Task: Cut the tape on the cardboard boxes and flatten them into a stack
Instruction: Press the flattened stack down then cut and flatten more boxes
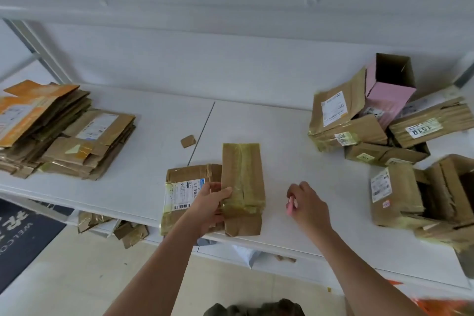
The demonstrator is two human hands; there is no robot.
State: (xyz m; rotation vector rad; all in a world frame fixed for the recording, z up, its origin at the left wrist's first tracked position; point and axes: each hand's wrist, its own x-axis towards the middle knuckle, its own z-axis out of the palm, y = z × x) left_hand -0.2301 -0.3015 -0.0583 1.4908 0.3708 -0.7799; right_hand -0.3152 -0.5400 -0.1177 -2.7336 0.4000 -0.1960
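Left hand (209, 206) fingers curled round flattened box (242, 187) edge, right hand (307, 206) fingers closed – pinching pink cutter (290, 207)

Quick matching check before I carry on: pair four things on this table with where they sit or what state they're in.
Things:
1. flattened stack
2. pink box
3. pink cutter
4. taped box

Places or states:
A. held in the right hand
B. table's left end
C. gripped by the left hand at the front edge
D. open-topped, upright in the right-hand pile

Pairs: 1-B, 2-D, 3-A, 4-C
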